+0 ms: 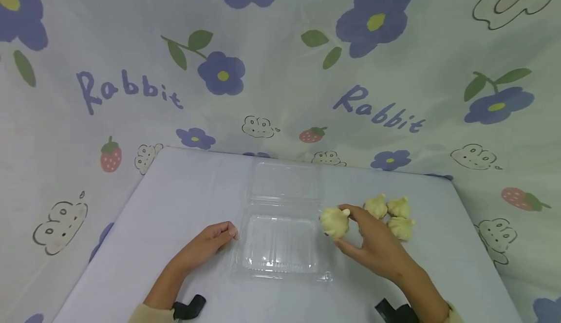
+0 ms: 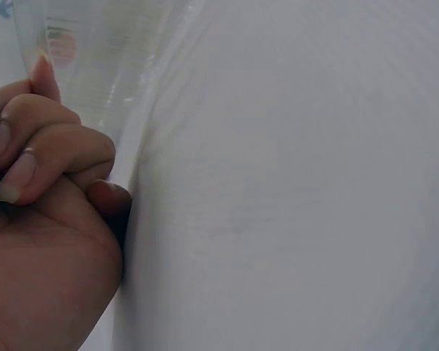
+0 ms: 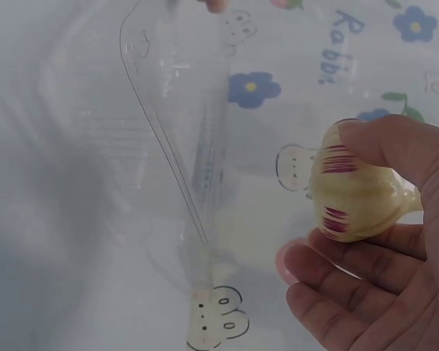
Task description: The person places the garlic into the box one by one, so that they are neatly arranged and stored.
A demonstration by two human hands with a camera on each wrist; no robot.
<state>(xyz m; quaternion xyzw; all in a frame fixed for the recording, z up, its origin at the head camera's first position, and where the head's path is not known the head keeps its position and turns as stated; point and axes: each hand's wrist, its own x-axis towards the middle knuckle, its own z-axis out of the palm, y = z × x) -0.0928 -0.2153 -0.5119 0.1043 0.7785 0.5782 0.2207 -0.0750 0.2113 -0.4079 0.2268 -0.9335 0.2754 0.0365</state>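
Observation:
My right hand (image 1: pixel 377 245) holds a pale yellow garlic bulb (image 1: pixel 335 222) between thumb and fingers, at the right rim of a clear plastic clamshell box (image 1: pixel 280 274). Purple streaks mark the bulb's underside in the right wrist view, where its stem points toward the palm. The box lies with its lid (image 1: pixel 285 180) folded back, away from me. At the box's left edge my left hand (image 1: pixel 208 245) grips the rim with curled fingers; the left wrist view shows a fingertip (image 2: pixel 42 77) against the clear plastic.
More garlic bulbs (image 1: pixel 400 207) sit grouped on the white table (image 1: pixel 188 181), just beyond my right hand, which partly covers them. A patterned cloth (image 1: pixel 271 94) with flowers and rabbits hangs behind the table and along its sides.

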